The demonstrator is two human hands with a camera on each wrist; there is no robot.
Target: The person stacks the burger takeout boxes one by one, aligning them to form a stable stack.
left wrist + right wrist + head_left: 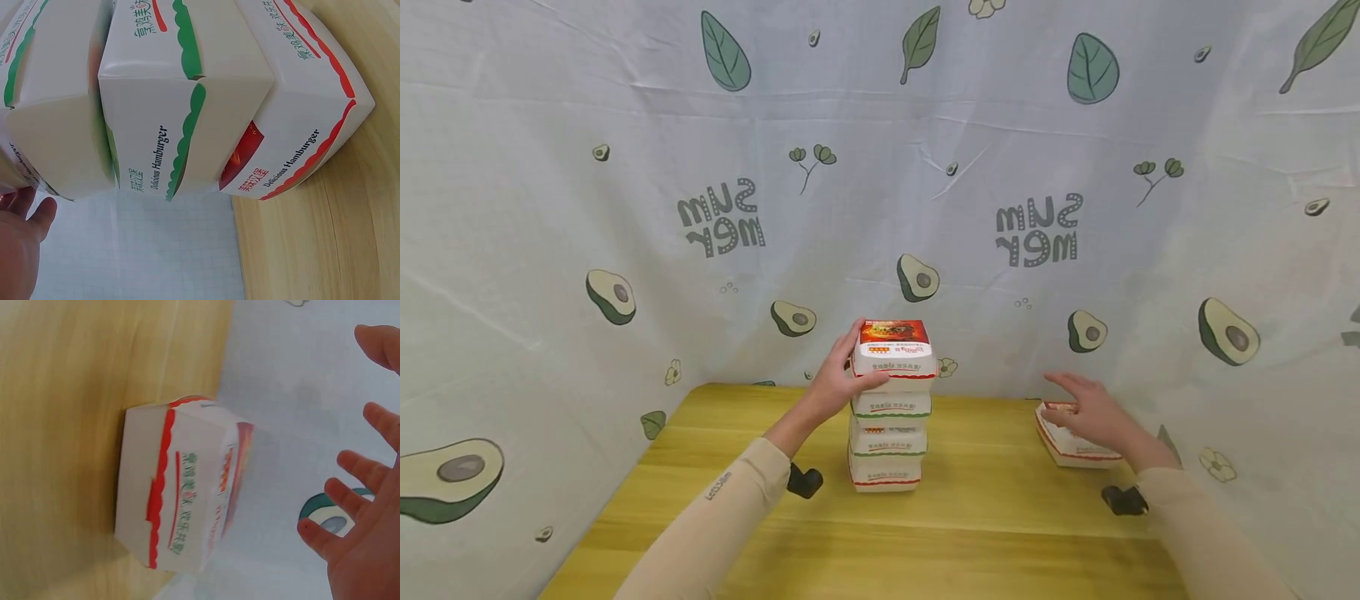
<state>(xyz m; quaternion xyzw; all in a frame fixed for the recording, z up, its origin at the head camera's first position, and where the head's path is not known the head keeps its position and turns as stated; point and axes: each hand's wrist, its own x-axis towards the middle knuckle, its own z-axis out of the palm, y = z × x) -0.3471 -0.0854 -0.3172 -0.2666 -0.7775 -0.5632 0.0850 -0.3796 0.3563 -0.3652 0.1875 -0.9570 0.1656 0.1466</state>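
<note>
Several white hamburger boxes form an upright stack (889,443) near the middle of the table, their rims trimmed in red or green. My left hand (829,390) holds the top hamburger box (895,363) from its left side, thumb across the front and fingers at the back left edge. In the left wrist view, the lower boxes (156,119) fill most of the picture. To the right, my right hand (1097,414) hovers over a single red-trimmed hamburger box (1078,454). The right wrist view shows its fingers (353,464) spread apart, with that box (200,481) below them.
The yellow wood-grain table (977,500) ends at a hanging white cloth (865,225) printed with avocados and leaves. This cloth also runs along both sides. Black wrist mounts (805,482) show beneath both forearms.
</note>
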